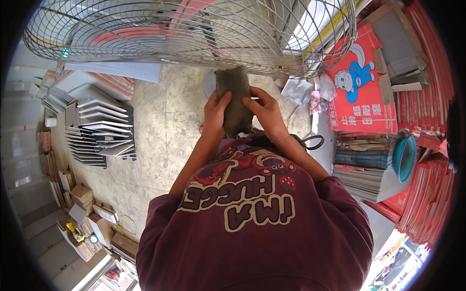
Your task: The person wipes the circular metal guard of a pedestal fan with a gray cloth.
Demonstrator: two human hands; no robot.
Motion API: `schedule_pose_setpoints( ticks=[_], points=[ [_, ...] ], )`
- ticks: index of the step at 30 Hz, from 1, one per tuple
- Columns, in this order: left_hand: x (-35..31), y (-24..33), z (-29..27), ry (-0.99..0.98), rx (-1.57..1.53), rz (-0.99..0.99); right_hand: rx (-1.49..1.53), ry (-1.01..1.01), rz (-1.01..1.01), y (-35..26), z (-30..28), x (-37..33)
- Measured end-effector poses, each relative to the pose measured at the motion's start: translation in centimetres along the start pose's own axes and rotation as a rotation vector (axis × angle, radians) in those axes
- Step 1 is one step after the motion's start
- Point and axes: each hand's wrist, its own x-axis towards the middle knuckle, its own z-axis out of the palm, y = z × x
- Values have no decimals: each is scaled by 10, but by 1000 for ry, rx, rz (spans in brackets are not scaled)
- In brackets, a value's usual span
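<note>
As it lies nearest, the maroon shirt [257, 247] is item 1. Items 2 and 3: left hand [214, 112] and right hand [267, 111], fingers gripping opposite sides of item 4, the dark grey rectangular piece [235, 99], ahead of the shirt. Item 5, beyond: wire fan guard [194, 39]. Risks, judged: a slack grip could drop the piece; raising it could strike item 5.

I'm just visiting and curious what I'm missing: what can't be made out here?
Dark piece, head view: far side turned away, material unclear.
Left hand and right hand, head view: fingers partly hidden behind that piece.
Wire fan guard, head view: top cut off by upper edge.
Clutter at lower right, head view: too small, glare-blurred.
</note>
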Motion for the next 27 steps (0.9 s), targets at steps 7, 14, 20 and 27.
schedule_pose_setpoints(
  ticks=[7,14,20,27],
  points=[
    [-11,31,-4,-13,-8,263,-92,-175,-457,-24,19,-6],
    [5,65,17,-42,-127,243,-139,-133,-540,-47,31,1],
    [15,43,12,-23,-103,116,-46,-83,-360,-22,21,2],
    [18,22,4,-40,-54,-42,-2,1,-224,0,10,2]
  ],
)
